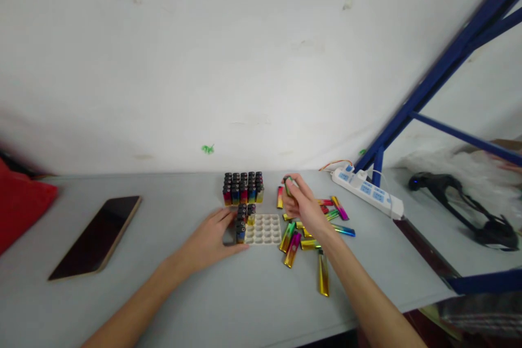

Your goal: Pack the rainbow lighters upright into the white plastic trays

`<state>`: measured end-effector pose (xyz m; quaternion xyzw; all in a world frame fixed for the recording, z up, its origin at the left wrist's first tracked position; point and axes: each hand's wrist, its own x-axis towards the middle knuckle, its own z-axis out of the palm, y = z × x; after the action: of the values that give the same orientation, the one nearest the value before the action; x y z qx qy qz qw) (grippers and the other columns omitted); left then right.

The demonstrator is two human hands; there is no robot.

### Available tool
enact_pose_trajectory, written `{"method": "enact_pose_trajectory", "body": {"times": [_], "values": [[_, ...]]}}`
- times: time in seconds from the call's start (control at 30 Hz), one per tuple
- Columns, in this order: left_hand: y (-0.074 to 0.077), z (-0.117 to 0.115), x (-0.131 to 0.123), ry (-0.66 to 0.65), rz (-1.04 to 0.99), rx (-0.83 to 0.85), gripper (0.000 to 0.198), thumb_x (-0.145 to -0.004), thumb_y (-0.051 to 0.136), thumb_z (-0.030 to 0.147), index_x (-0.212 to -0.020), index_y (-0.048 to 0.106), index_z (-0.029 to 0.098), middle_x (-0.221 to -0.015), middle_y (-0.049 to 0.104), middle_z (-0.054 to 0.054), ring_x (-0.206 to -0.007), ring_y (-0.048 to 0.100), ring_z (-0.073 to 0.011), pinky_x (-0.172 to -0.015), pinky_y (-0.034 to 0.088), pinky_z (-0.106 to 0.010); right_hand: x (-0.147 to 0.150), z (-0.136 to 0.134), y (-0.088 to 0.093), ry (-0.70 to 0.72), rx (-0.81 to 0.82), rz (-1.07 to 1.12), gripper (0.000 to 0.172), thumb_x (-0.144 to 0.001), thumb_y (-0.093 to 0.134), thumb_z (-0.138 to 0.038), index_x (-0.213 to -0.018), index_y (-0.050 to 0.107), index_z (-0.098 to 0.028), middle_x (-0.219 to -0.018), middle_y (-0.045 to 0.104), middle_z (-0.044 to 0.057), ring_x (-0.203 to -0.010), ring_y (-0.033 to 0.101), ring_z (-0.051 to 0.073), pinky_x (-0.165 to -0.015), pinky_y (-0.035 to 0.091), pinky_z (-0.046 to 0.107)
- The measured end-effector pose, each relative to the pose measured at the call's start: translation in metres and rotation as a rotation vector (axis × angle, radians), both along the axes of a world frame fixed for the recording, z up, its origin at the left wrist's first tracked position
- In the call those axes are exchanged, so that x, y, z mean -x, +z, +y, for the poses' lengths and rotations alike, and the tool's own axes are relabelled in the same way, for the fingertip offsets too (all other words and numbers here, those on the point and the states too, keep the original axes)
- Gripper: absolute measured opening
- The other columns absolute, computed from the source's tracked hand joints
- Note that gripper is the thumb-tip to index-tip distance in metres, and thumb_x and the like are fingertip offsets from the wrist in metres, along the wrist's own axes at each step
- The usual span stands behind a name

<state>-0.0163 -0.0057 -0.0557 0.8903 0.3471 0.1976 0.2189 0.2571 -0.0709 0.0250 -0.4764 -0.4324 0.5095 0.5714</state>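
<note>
A white compartment tray lies on the table with several lighters standing upright in its left end; many cells on the right hold nothing. My left hand spans the tray's left end, fingers at the back corner and thumb along the front edge. My right hand is raised above the loose pile, closed around a lighter with a dark top and a green part showing. Its fingers hide most of that lighter. Loose shiny lighters in several colours lie beneath and around my right forearm.
Behind the tray stands a block of upright lighters in rows. A phone lies at left, near red cloth. A white power strip and a blue metal frame are at right, with a black object beyond.
</note>
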Motion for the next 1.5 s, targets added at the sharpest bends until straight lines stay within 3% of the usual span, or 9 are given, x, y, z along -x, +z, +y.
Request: {"method": "enact_pose_trajectory", "body": {"times": [0.13, 0.3, 0.57, 0.77, 0.9, 1.07, 1.23, 1.37, 1.5], "values": [[0.0, -0.001, -0.001, 0.013, 0.001, -0.005, 0.064, -0.082, 0.094, 0.059, -0.133, 0.078, 0.023, -0.143, 0.079, -0.016, -0.134, 0.075, -0.0415, -0.122, 0.06, -0.056, 0.002, 0.017, -0.025, -0.122, -0.044, -0.288, 0.07, -0.091, 0.063, -0.092, -0.073, 0.049, -0.027, -0.06, 0.035, -0.008, -0.054, 0.029, 0.012, -0.048, 0.021, 0.026], [0.0, -0.002, -0.002, 0.025, 0.009, 0.022, 0.065, -0.08, 0.096, 0.058, -0.131, 0.078, 0.021, -0.14, 0.08, -0.017, -0.132, 0.075, -0.0413, -0.121, 0.059, -0.057, 0.001, 0.006, -0.051, -0.232, -0.072, -0.535, 0.066, -0.097, 0.058, -0.082, -0.064, 0.041, -0.027, -0.061, 0.037, -0.004, -0.061, 0.037, 0.015, -0.056, 0.027, 0.029], [0.004, -0.002, 0.0, 0.024, 0.01, 0.015, 0.057, -0.081, 0.094, 0.059, -0.124, 0.079, 0.024, -0.13, 0.082, -0.014, -0.123, 0.078, -0.0386, -0.114, 0.064, -0.051, 0.004, 0.001, -0.053, -0.211, -0.035, -0.524, 0.048, -0.094, 0.055, -0.062, -0.063, 0.039, -0.028, -0.06, 0.036, -0.005, -0.06, 0.035, 0.015, -0.057, 0.025, 0.03], [0.006, -0.002, -0.001, 0.037, 0.009, 0.035, 0.06, -0.081, 0.095, 0.058, -0.127, 0.079, 0.023, -0.136, 0.081, -0.015, -0.128, 0.076, -0.0403, -0.116, 0.063, -0.054, 0.007, -0.001, -0.05, -0.208, -0.066, -0.557, 0.054, -0.103, 0.054, -0.069, -0.069, 0.044, -0.027, -0.063, 0.042, -0.005, -0.062, 0.041, 0.016, -0.061, 0.032, 0.03], [0.008, -0.003, -0.001, 0.032, 0.013, 0.061, 0.06, -0.082, 0.095, 0.058, -0.127, 0.08, 0.021, -0.135, 0.081, -0.016, -0.128, 0.076, -0.0404, -0.118, 0.062, -0.055, 0.008, -0.006, -0.042, -0.088, -0.131, -0.623, 0.046, -0.115, 0.045, -0.063, -0.086, 0.052, -0.027, -0.071, 0.057, -0.003, -0.066, 0.055, 0.019, -0.066, 0.043, 0.031], [0.01, -0.004, -0.002, 0.014, 0.009, 0.042, 0.061, -0.083, 0.095, 0.058, -0.129, 0.078, 0.022, -0.137, 0.081, -0.015, -0.129, 0.076, -0.0385, -0.119, 0.061, -0.052, 0.01, -0.011, -0.039, -0.024, -0.341, -0.925, 0.045, -0.12, 0.042, -0.056, -0.087, 0.053, -0.027, -0.096, 0.067, 0.006, -0.094, 0.066, 0.025, -0.087, 0.052, 0.036], [0.01, -0.004, -0.002, 0.009, 0.023, 0.021, 0.06, -0.084, 0.095, 0.055, -0.131, 0.077, 0.022, -0.138, 0.08, -0.015, -0.13, 0.075, -0.0382, -0.119, 0.061, -0.053, 0.011, -0.012, -0.046, 0.087, -0.318, -0.971, 0.048, -0.122, 0.048, -0.053, -0.081, 0.05, -0.027, -0.074, 0.062, 0.0, -0.07, 0.061, 0.02, -0.07, 0.043, 0.032], [0.008, -0.004, -0.001, 0.001, 0.017, 0.015, 0.06, -0.084, 0.096, 0.055, -0.13, 0.077, 0.022, -0.137, 0.08, -0.014, -0.127, 0.076, -0.0371, -0.119, 0.061, -0.052, 0.014, -0.012, -0.053, 0.181, -0.355, -1.041, 0.041, -0.121, 0.054, -0.047, -0.087, 0.059, -0.025, -0.082, 0.071, 0.001, -0.075, 0.068, 0.02, -0.072, 0.047, 0.03], [0.006, -0.003, 0.0, -0.018, 0.003, 0.002, 0.061, -0.084, 0.096, 0.053, -0.133, 0.076, 0.023, -0.14, 0.08, -0.014, -0.131, 0.075, -0.0373, -0.121, 0.06, -0.052, 0.019, -0.01, -0.052, 0.23, -0.424, -1.299, 0.026, -0.118, 0.064, -0.042, -0.103, 0.069, -0.021, -0.096, 0.078, 0.008, -0.089, 0.076, 0.026, -0.081, 0.055, 0.035]]}}
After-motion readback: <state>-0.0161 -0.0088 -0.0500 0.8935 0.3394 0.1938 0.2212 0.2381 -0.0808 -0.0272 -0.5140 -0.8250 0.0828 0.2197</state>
